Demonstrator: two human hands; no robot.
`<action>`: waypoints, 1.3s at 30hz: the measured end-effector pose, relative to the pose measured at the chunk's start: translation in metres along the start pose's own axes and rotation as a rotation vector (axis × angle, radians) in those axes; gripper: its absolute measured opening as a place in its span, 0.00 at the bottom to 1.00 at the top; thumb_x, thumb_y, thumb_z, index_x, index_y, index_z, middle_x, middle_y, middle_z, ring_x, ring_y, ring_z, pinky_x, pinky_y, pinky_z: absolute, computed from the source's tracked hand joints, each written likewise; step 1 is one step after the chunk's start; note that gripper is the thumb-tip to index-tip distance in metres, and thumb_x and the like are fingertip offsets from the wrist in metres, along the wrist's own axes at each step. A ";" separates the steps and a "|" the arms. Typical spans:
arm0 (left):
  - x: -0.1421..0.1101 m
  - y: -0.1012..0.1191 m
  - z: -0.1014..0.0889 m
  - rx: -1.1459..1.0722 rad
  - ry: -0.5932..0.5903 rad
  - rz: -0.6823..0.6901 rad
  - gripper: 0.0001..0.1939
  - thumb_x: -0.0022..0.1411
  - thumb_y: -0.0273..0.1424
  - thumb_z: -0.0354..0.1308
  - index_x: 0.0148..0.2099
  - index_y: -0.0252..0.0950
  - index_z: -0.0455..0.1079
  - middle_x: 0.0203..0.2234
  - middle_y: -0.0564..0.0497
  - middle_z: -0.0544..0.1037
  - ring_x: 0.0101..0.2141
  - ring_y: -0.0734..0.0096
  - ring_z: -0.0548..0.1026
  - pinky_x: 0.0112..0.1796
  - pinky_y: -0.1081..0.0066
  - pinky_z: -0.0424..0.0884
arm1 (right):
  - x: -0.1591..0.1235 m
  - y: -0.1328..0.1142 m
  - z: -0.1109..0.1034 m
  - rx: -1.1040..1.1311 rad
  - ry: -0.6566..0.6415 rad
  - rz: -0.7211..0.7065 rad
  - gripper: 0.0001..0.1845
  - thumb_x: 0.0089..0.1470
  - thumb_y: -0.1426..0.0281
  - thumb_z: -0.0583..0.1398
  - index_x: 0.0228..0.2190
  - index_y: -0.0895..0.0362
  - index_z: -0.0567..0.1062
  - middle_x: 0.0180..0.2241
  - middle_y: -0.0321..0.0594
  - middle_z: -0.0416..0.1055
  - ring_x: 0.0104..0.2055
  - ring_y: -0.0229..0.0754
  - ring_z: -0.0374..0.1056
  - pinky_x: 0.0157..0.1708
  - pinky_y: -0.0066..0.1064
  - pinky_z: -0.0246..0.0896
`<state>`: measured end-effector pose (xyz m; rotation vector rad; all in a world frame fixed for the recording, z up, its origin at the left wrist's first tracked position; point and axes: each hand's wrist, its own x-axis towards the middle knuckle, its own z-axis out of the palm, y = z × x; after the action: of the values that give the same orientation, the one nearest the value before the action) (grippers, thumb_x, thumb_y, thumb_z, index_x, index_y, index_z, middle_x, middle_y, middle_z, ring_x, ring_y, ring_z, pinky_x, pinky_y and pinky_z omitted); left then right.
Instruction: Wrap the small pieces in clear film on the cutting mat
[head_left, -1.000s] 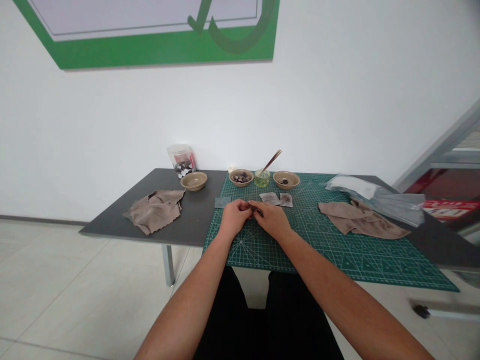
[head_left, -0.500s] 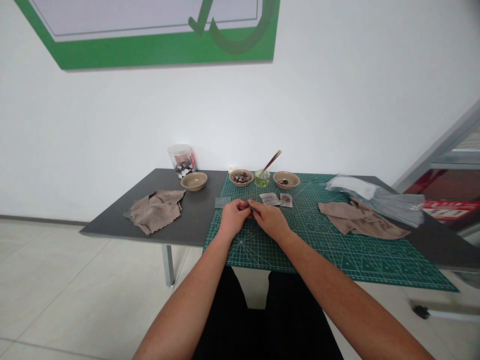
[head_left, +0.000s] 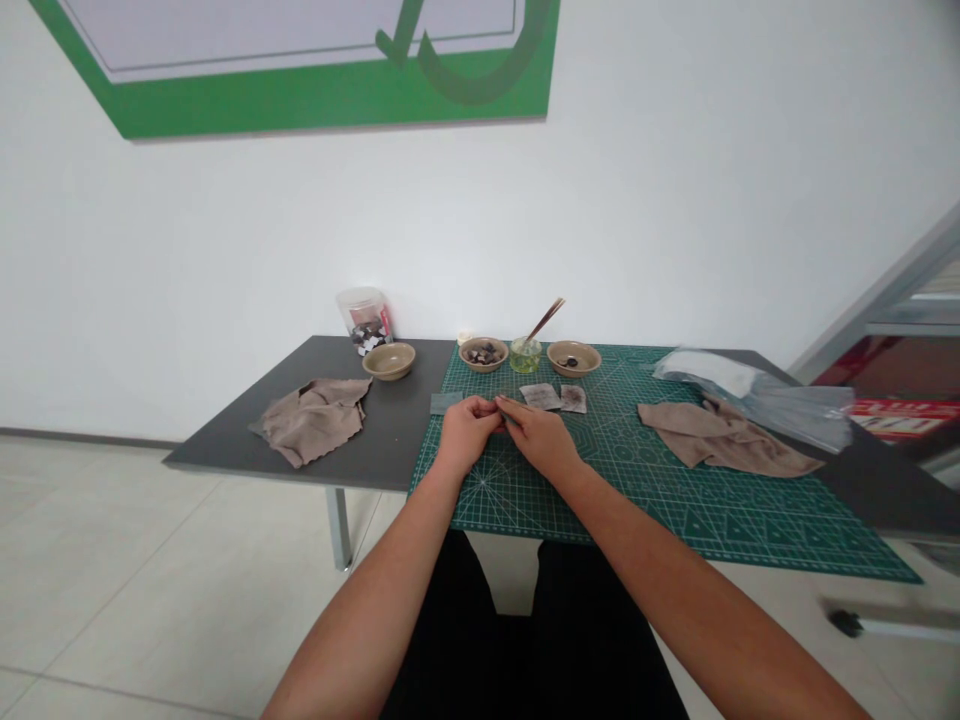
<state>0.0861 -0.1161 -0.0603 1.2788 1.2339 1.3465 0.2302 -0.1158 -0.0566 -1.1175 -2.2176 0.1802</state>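
Observation:
My left hand (head_left: 466,434) and my right hand (head_left: 541,437) meet over the green cutting mat (head_left: 660,500), fingertips pinched together on a small dark thing (head_left: 500,413) that I cannot make out. Both hands rest low on the mat. Just beyond them lie two small stained paper pieces (head_left: 556,397) and a small grey square (head_left: 445,403) at the mat's left edge.
At the back of the dark table (head_left: 225,450) stand three tan bowls (head_left: 388,360) (head_left: 483,354) (head_left: 573,358), a small green glass with sticks (head_left: 526,354) and a clear plastic tub (head_left: 365,320). A brown cloth (head_left: 311,420) lies left, another (head_left: 724,440) right beside clear plastic bags (head_left: 757,395).
Both hands stay pinched together at the same spot; only the fingers shift slightly. The view has drifted a little.

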 end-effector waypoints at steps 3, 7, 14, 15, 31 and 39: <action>-0.001 0.002 0.001 -0.084 0.007 0.008 0.06 0.45 0.28 0.62 0.27 0.34 0.68 0.20 0.54 0.75 0.23 0.72 0.75 0.30 0.70 0.72 | 0.001 0.000 -0.002 0.064 0.049 0.088 0.22 0.57 0.75 0.53 0.52 0.54 0.70 0.49 0.42 0.72 0.48 0.43 0.71 0.50 0.37 0.65; -0.004 0.008 0.002 -0.047 0.009 0.031 0.06 0.46 0.29 0.62 0.27 0.34 0.68 0.20 0.54 0.75 0.23 0.72 0.74 0.29 0.71 0.71 | 0.001 0.001 -0.002 0.117 0.057 0.121 0.22 0.56 0.76 0.53 0.52 0.52 0.70 0.46 0.40 0.74 0.46 0.43 0.72 0.47 0.37 0.67; -0.006 0.014 0.000 0.234 0.050 0.123 0.04 0.48 0.27 0.58 0.23 0.35 0.67 0.18 0.56 0.73 0.21 0.75 0.70 0.25 0.75 0.65 | 0.000 0.001 0.001 0.059 0.025 -0.014 0.25 0.55 0.77 0.53 0.54 0.53 0.68 0.54 0.41 0.68 0.54 0.42 0.66 0.53 0.38 0.63; -0.006 0.014 -0.001 0.219 0.048 0.133 0.04 0.48 0.28 0.59 0.23 0.35 0.67 0.18 0.56 0.73 0.22 0.75 0.70 0.26 0.74 0.65 | 0.000 0.001 0.000 0.079 0.042 0.005 0.25 0.55 0.77 0.53 0.54 0.52 0.68 0.53 0.40 0.69 0.53 0.42 0.67 0.52 0.37 0.63; -0.004 0.008 -0.002 0.189 0.040 0.125 0.03 0.47 0.28 0.59 0.25 0.34 0.69 0.18 0.55 0.73 0.22 0.75 0.70 0.26 0.75 0.65 | -0.002 -0.002 -0.001 0.040 0.020 -0.037 0.24 0.56 0.77 0.52 0.54 0.53 0.68 0.56 0.40 0.65 0.55 0.40 0.64 0.54 0.37 0.61; -0.003 0.005 -0.001 0.095 0.018 0.108 0.06 0.48 0.30 0.61 0.25 0.35 0.68 0.17 0.55 0.73 0.21 0.74 0.71 0.25 0.75 0.66 | -0.002 -0.001 -0.003 0.082 0.076 0.017 0.23 0.57 0.77 0.52 0.53 0.53 0.69 0.53 0.39 0.68 0.54 0.40 0.66 0.54 0.36 0.62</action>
<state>0.0850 -0.1196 -0.0558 1.4204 1.2697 1.3926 0.2321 -0.1185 -0.0554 -1.0812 -2.1155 0.2295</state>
